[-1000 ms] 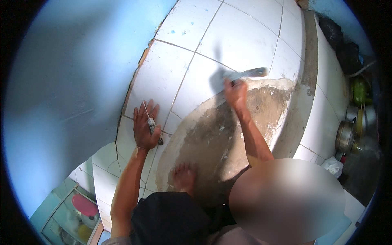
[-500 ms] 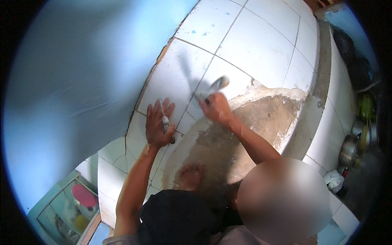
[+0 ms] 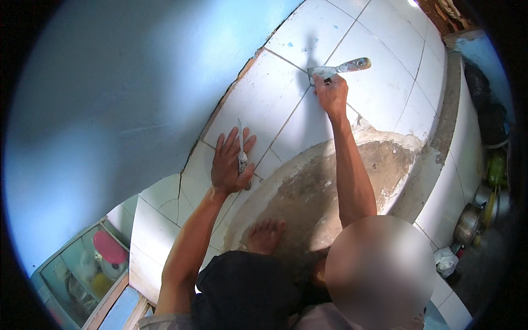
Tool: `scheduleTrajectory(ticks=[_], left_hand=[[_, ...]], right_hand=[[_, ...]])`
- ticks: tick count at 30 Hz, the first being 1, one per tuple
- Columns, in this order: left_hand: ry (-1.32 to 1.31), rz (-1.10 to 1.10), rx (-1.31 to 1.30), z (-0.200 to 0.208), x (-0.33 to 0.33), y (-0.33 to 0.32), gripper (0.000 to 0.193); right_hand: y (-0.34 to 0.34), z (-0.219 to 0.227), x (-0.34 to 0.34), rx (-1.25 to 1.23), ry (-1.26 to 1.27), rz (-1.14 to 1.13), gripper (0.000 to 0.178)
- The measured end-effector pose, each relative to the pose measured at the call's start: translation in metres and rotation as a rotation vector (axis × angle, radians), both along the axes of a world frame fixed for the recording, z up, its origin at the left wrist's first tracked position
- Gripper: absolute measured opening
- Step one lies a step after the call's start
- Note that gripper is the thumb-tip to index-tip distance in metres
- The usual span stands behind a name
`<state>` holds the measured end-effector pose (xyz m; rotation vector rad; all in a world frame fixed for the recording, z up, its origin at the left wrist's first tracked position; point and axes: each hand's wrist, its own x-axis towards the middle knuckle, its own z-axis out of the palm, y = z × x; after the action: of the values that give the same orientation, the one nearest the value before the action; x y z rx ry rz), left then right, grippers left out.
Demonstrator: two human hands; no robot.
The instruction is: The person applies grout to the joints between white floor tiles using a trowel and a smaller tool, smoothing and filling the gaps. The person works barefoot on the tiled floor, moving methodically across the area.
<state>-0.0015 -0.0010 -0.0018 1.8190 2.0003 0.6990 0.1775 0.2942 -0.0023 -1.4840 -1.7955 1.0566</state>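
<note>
In my right hand is a putty knife, gripped by its blade with the handle sticking out to the right. The blade meets the white tiles near the crossing of two grout lines. A small dark spot shows at the fingers; what it is I cannot make out. My left hand lies with spread fingers on the tiles, nearer to me. A slim, thin-bladed knife runs between its thumb and fingers, the thumb across its handle and the blade pointing away from me.
A blue wall rises at the left. A rough, bare cement patch breaks the tiles, with a bare foot on it. A raised cement edge bounds the right side; a metal pot sits beyond. A glass-fronted cabinet stands at lower left.
My right hand has moved the putty knife farther away along the grout line. My left hand keeps its place on the tiles with the knife. The whole view has shifted slightly.
</note>
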Motion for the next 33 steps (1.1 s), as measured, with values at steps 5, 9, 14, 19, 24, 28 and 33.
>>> scheduleTrajectory(ticks=[5,9,14,19,24,28,33], left_hand=[[0.026,-0.004,-0.036,-0.001,0.000,0.000,0.066],[0.025,0.000,-0.036,-0.002,-0.001,-0.001,0.066],[0.005,-0.002,-0.061,0.000,0.000,-0.001,0.066],[0.008,-0.004,-0.027,-0.003,0.000,-0.006,0.064],[-0.023,0.002,-0.026,0.002,0.000,0.000,0.064],[-0.016,0.003,-0.048,0.003,0.002,-0.004,0.064],[0.009,-0.007,-0.043,0.002,-0.002,0.001,0.066]], right_hand=[[0.006,-0.028,-0.015,0.038,-0.060,-0.018,0.026],[-0.003,-0.013,-0.023,0.069,0.035,0.094,0.030],[-0.048,-0.024,-0.022,0.212,-0.128,0.313,0.026],[-0.032,-0.017,-0.022,0.096,-0.102,0.179,0.026],[-0.069,-0.031,-0.030,0.305,-0.099,0.372,0.026],[-0.054,-0.022,-0.019,0.116,-0.145,0.302,0.021],[-0.076,-0.028,-0.010,0.322,-0.184,0.456,0.015]])
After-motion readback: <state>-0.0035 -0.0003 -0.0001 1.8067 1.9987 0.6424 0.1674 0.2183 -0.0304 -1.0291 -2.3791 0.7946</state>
